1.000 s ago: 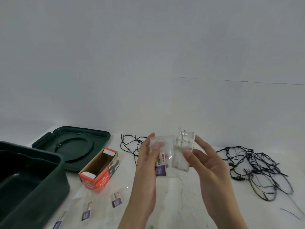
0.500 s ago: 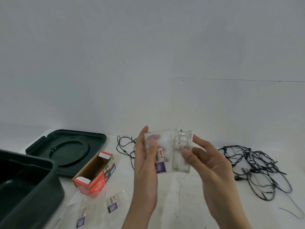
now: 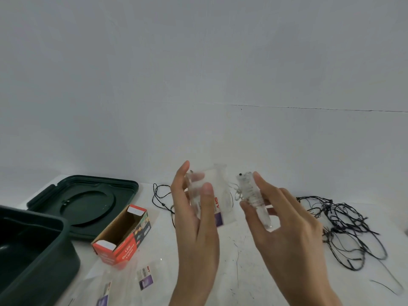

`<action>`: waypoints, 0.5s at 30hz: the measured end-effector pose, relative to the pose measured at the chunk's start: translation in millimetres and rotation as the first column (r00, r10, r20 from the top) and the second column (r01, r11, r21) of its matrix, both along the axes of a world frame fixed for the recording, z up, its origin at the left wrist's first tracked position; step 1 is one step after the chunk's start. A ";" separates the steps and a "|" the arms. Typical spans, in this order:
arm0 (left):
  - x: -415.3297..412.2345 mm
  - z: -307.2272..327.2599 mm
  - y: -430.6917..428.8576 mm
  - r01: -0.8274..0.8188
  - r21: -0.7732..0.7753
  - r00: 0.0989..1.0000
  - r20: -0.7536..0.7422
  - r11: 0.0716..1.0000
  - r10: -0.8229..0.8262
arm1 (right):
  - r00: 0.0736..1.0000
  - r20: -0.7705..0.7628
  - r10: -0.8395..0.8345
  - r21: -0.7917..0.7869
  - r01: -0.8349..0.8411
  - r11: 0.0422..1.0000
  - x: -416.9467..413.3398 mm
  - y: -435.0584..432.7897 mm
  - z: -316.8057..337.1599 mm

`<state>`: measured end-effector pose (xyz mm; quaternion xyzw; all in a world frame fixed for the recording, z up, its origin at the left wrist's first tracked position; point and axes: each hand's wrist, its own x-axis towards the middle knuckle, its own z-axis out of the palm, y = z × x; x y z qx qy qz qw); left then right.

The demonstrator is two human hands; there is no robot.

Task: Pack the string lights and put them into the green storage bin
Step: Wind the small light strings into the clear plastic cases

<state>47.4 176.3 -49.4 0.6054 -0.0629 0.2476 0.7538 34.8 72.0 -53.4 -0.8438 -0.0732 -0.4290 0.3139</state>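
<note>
Separated since earlier, the left hand (image 3: 194,219) pinched the flimsy, slippery bag (image 3: 217,184); the right hand (image 3: 287,224) fingers (image 3: 263,186) gripped the light, stiff coil of string lights (image 3: 251,194) mid-body, probably the safest hold.

You read "LED Decorative Lights" on the red box (image 3: 124,253) and "DIY" on the clear bag (image 3: 219,195) you hold.
</note>
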 end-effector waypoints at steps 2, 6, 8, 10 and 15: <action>1.3 -1.5 0.9 0.018 0.002 1.000 -0.013 1.000 -0.018 | 0.999 0.010 0.047 0.020 -0.047 0.999 -1.3 1.7 0.7; 2.0 -5.6 2.9 0.086 -0.045 0.994 -0.060 0.995 -0.088 | 0.986 -0.044 0.160 0.161 -0.151 0.975 -3.7 3.0 3.5; 2.9 -7.7 5.3 0.109 -0.057 0.990 -0.087 0.992 -0.114 | 0.953 -0.125 0.277 0.340 -0.221 0.914 -5.2 0.3 8.1; 3.6 -9.0 8.1 0.139 -0.053 0.985 -0.097 0.989 -0.144 | 0.906 -0.198 0.374 0.450 -0.255 0.856 -5.4 -4.9 11.2; 3.4 -12.8 11.2 0.168 0.081 0.983 -0.092 0.982 -0.161 | 0.895 -0.272 0.353 0.368 -0.243 0.898 -5.4 -10.5 20.9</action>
